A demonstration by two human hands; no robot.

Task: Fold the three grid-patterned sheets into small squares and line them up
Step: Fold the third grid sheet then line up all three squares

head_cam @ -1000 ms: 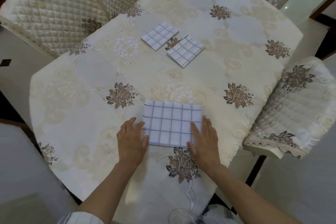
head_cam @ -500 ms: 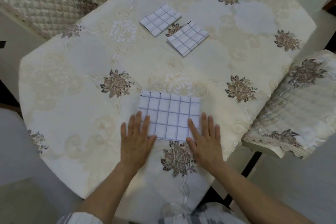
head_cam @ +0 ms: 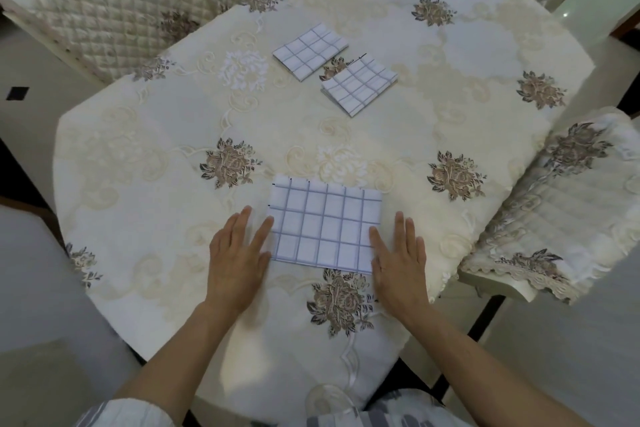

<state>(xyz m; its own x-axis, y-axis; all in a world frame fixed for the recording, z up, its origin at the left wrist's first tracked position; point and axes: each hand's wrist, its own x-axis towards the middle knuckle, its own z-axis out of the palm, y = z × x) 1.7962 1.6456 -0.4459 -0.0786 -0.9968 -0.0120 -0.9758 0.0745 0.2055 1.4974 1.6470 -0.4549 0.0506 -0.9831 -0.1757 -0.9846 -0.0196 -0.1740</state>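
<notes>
Both hands lie flat and open, fingers stretched out and spread a little, holding nothing. The left hand (head_cam: 239,256) rests palm down on the surface (head_cam: 145,135), its index finger touching the left edge of a folded grid-patterned sheet (head_cam: 325,225). The right hand (head_cam: 398,258) lies palm down at the sheet's right edge, its thumb side overlapping the near right corner. This sheet sits between the two hands, a rectangle wider than it is deep, flat on the cloth-covered surface.

Well beyond the fingertips, further out on the surface, lie two smaller folded squares. The far left square (head_cam: 310,51) is ahead of the left hand and turned at an angle. The far right square (head_cam: 360,84) lies just beside it, a bit nearer to the hands and ahead of the gap between them, also turned; whether their corners touch is hard to tell, but they come very close.

The surface wears a cream embroidered cloth with brown flower motifs; one flower motif (head_cam: 341,302) shows between the wrists, just below the near sheet. Quilted chairs (head_cam: 104,0) stand beyond the left hand, and another cushioned seat (head_cam: 568,204) is out past the right hand.
</notes>
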